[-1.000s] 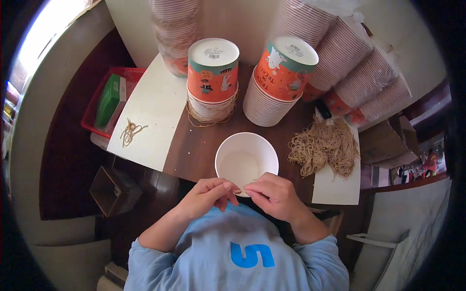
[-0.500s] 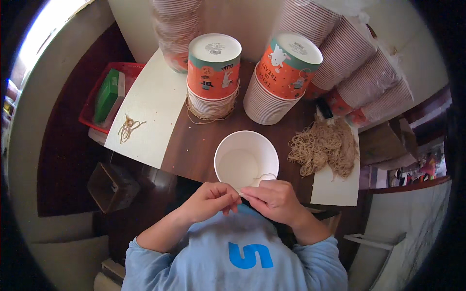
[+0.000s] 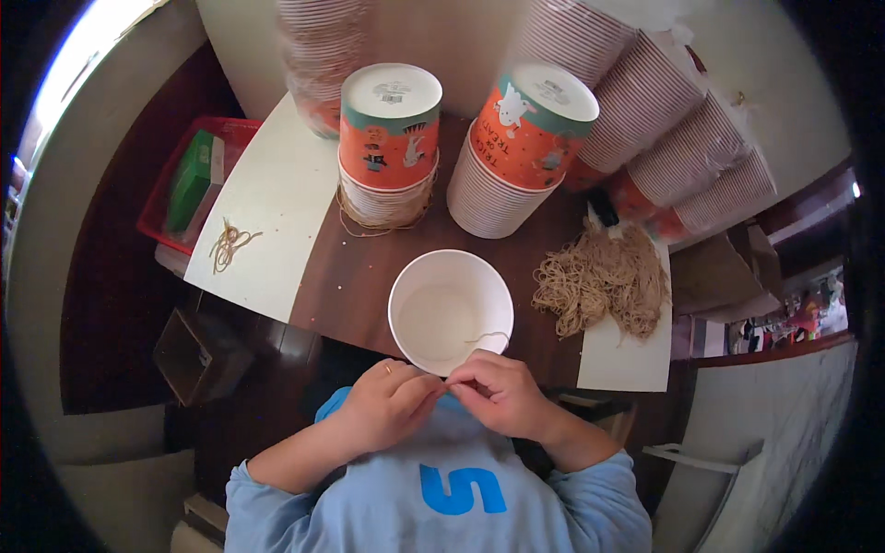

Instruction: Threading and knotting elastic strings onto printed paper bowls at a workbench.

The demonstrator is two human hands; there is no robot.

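Note:
A white paper bucket (image 3: 406, 309) stands mouth up at the table's near edge, right in front of me. My left hand (image 3: 392, 401) is closed in a pinch just below its near rim. Beside it, my right hand (image 3: 498, 392) pinches too, and the fingertips of both hands meet. A thin beige string (image 3: 496, 335) comes out above my right hand and curls over the inside of the bucket. Both hands appear to grip this string; the part between the fingers is mostly hidden.
Two stacks of upside-down orange-and-green buckets (image 3: 387, 143) (image 3: 530, 134) stand behind. A heap of beige strings (image 3: 604, 281) lies at the right, and a few loose strings (image 3: 230, 244) at the left. Wrapped bucket stacks (image 3: 654, 97) lean at the back right. A red basket (image 3: 152, 217) sits left.
My left hand has turned so its back and knuckles show more, its fingers curled tighter. Both hands sit slightly lower against the bucket. The whole view has shifted a little.

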